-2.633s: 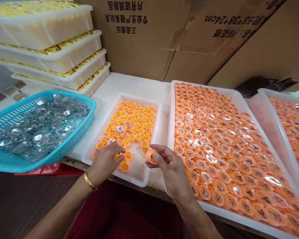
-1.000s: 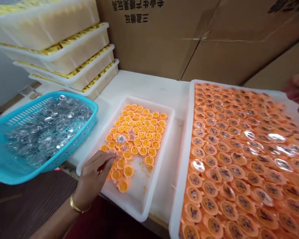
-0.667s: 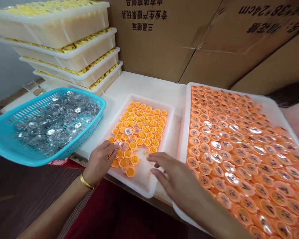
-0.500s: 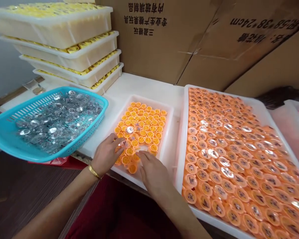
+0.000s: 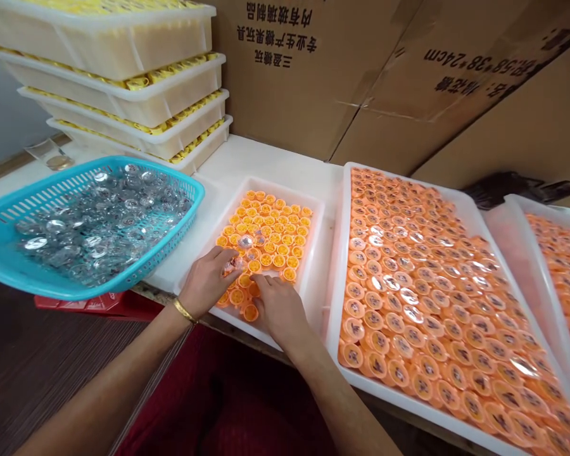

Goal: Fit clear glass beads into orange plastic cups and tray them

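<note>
In the middle of the table is a small white tray [image 5: 317, 218] of orange cups [image 5: 276, 248] with yellow-orange contents. My left hand [image 5: 208, 282], a gold bangle at its wrist, is closed around clear plastic lids [image 5: 232, 265] over the tray's left side. Several such lids, one of them a shiny lid [image 5: 245, 241], lie on cups just beyond its fingers. My right hand [image 5: 281, 310] reaches in from the near right with curled fingertips at an orange cup [image 5: 254, 289]. Its fingers partly cover that cup, so I cannot tell whether it is gripped or only touched.
A blue basket [image 5: 197, 206] of clear lids stands at the left. Behind it rise stacked white trays [image 5: 171, 101] of yellow pieces. On the right, a large white tray [image 5: 338, 316] holds orange lidded cups, with another tray [image 5: 534, 225] beyond. Cardboard boxes [image 5: 285, 95] line the back.
My right hand has shifted left and nearer my left hand, its fingertips now at a cup by the bare patch. My left hand still holds the lids. The whole view has shifted slightly.
</note>
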The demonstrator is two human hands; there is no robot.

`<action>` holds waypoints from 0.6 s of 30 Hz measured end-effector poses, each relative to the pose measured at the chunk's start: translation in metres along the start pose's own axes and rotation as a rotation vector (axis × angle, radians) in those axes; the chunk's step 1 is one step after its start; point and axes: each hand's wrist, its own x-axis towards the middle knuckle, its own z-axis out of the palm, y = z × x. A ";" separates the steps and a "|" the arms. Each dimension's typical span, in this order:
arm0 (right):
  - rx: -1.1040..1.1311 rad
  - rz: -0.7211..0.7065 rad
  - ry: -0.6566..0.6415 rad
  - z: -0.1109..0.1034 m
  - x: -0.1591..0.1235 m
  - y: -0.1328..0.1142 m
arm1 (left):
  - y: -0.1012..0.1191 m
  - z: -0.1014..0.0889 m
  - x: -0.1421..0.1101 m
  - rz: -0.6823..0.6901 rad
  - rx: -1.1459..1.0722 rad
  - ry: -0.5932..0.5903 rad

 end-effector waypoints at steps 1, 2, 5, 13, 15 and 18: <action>0.007 0.005 0.013 0.000 -0.001 0.000 | 0.003 0.000 -0.002 -0.028 -0.068 -0.012; 0.021 0.013 0.035 0.001 -0.002 0.001 | 0.005 0.000 -0.005 -0.055 -0.137 -0.026; 0.116 0.036 0.144 0.001 -0.008 0.004 | 0.013 0.005 -0.014 -0.120 -0.333 -0.060; 0.757 0.095 0.382 -0.009 -0.024 0.009 | 0.036 0.005 -0.018 -0.226 -0.787 -0.160; 0.943 0.119 0.333 -0.011 -0.026 0.010 | 0.041 0.001 -0.017 -0.237 -0.816 -0.153; 1.152 0.141 0.259 -0.013 -0.027 0.011 | 0.047 -0.002 -0.017 -0.241 -0.836 -0.137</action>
